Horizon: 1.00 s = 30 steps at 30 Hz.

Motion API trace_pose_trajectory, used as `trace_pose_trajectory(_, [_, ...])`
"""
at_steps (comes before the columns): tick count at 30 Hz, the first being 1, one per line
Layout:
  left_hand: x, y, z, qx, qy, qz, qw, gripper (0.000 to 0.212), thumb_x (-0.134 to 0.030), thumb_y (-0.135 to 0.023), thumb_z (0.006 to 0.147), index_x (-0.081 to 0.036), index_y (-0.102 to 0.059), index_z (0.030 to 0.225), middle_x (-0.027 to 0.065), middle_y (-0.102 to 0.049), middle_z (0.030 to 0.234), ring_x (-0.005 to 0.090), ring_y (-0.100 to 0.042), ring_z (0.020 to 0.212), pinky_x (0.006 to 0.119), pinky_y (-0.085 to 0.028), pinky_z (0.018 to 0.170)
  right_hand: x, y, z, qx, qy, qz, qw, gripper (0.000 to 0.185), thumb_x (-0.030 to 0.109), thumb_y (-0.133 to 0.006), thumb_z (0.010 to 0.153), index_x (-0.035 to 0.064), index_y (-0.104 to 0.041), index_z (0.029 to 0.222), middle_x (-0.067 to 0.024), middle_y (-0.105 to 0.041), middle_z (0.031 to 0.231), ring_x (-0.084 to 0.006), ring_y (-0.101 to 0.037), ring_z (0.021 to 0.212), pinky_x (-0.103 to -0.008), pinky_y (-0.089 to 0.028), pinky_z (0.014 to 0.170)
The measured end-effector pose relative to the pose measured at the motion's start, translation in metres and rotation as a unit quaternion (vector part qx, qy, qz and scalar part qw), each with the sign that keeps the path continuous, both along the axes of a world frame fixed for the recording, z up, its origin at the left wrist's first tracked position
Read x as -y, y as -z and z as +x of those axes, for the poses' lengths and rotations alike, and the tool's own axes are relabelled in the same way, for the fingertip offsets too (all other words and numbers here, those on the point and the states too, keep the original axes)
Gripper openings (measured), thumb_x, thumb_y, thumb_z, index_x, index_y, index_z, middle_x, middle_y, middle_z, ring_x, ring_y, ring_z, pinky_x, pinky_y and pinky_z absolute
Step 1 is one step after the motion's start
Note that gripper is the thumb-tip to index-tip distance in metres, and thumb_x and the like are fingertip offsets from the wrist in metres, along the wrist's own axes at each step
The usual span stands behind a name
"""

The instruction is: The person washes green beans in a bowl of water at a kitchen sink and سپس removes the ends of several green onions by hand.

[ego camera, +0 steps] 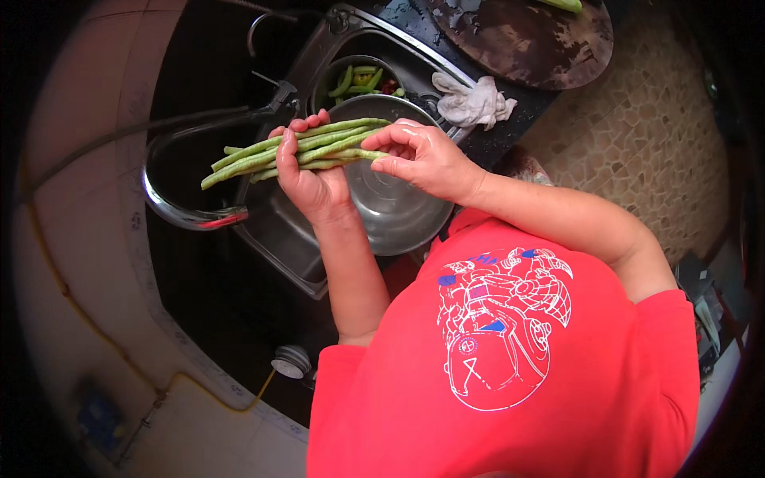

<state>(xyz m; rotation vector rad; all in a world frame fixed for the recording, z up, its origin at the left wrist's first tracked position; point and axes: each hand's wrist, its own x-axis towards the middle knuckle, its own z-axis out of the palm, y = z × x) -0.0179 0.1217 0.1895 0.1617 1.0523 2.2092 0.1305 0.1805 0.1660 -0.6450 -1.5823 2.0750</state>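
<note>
A bundle of several long green beans [251,160] lies across my left hand [317,188], whose fingers curl around its middle. My right hand [439,158] pinches the right end of one bean between thumb and fingertips, and the other bean ends sit close to its fingers. Both hands look wet. Beneath them a wide round metal basin [397,215] rests over the stainless steel sink [272,251], partly covered by my hands and the beans. Behind it, inside the sink, a metal bowl [318,77] holds cut green pods and some red and yellow pieces.
A chrome faucet [179,218] curves over the sink's left side. A crumpled white cloth [475,103] lies on the right rim. Beyond it, a round dark cutting board [532,45] carries part of a green vegetable [563,5]. A white-topped round object [291,361] stands at lower left.
</note>
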Motion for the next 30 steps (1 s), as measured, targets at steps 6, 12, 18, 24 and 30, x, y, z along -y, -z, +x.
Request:
trace_pose_trajectory(6, [0.000,0.004,0.012,0.006,-0.046,-0.035,0.998,0.016,-0.007,-0.052,0.082,-0.004,-0.046,0.096,0.0081,-0.056,0.082,0.0221,-0.056,0.082,0.042,-0.045,0.088,0.002,0.000,-0.004,0.065,-0.045,-0.133,0.988,0.020,0.016,-0.061,0.084,0.0011,-0.059,0.097,-0.0008,-0.057,0.079,-0.0066,-0.055,0.067,-0.0203,-0.046,0.062])
trace_pose_trajectory(12, [0.001,-0.006,0.029,-0.019,-0.064,-0.045,0.997,0.016,-0.005,-0.052,0.082,-0.004,-0.046,0.096,0.0085,-0.056,0.081,0.0221,-0.056,0.082,0.042,-0.044,0.089,0.002,-0.006,-0.011,0.064,-0.054,-0.163,0.983,0.015,0.017,-0.060,0.085,0.0034,-0.054,0.085,-0.0017,-0.056,0.069,-0.0068,-0.054,0.059,-0.0212,-0.046,0.053])
trace_pose_trajectory(18, [0.008,-0.002,0.022,-0.009,-0.095,-0.081,0.992,0.014,-0.004,-0.051,0.082,-0.003,-0.047,0.095,0.0092,-0.056,0.082,0.0221,-0.056,0.082,0.042,-0.046,0.087,0.003,-0.007,-0.013,0.053,-0.095,-0.164,0.980,0.016,0.016,-0.060,0.086,0.0007,-0.054,0.087,-0.0039,-0.058,0.068,-0.0089,-0.056,0.059,-0.0223,-0.049,0.057])
trace_pose_trajectory(24, [0.011,0.000,0.025,0.023,-0.104,-0.093,0.990,0.012,-0.006,-0.052,0.084,-0.003,-0.048,0.095,0.0095,-0.055,0.081,0.0229,-0.056,0.082,0.042,-0.047,0.085,0.003,-0.001,-0.009,0.060,-0.098,-0.184,0.976,0.013,0.011,-0.056,0.085,-0.0007,-0.055,0.091,-0.0068,-0.060,0.077,-0.0104,-0.058,0.064,-0.0239,-0.050,0.060])
trace_pose_trajectory(30, [0.009,-0.004,0.030,0.005,-0.106,-0.096,0.990,0.013,-0.005,-0.053,0.084,-0.003,-0.049,0.095,0.0098,-0.055,0.082,0.0236,-0.056,0.082,0.042,-0.046,0.085,0.001,0.003,-0.009,0.065,-0.103,-0.169,0.978,0.012,0.011,-0.053,0.085,-0.0002,-0.055,0.090,-0.0067,-0.061,0.079,-0.0105,-0.058,0.064,-0.0240,-0.050,0.060])
